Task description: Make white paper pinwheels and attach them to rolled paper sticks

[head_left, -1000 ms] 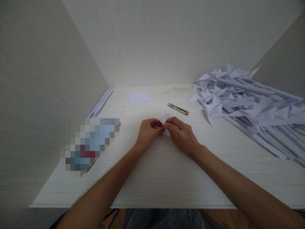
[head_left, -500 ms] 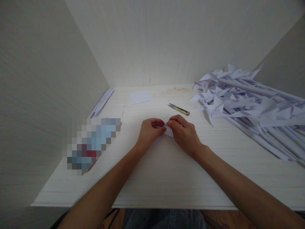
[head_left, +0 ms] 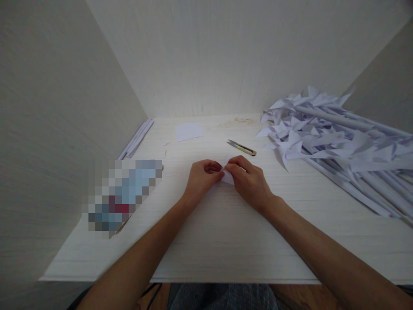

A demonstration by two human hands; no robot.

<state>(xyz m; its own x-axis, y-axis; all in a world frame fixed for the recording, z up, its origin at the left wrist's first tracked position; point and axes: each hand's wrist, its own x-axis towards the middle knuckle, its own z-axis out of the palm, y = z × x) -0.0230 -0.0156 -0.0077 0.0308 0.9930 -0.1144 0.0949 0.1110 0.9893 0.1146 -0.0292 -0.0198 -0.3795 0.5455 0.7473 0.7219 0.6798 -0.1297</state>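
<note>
Near the middle of the table, my left hand (head_left: 202,177) and my right hand (head_left: 248,178) meet over a small piece of white paper (head_left: 228,178). The left thumb and fingers pinch the paper from its left side. On the other side, my right thumb and fingers press together at its centre. Much of the paper is covered by the fingers, so its folds cannot be made out. Just beyond the right hand lies a pair of thread snips (head_left: 241,147) with a pale yellowish handle, blades pointing left.
A heap of white paper pinwheels (head_left: 309,133) on rolled paper sticks spreads over the right side. Flat at the back is a white paper sheet (head_left: 189,131). Paper sticks (head_left: 137,138) lie along the left wall, with a blurred-out item (head_left: 129,198) in front of them on the table (head_left: 206,245).
The view has shifted very slightly. Both hands keep the same pinch on the paper, with no other visible movement.
</note>
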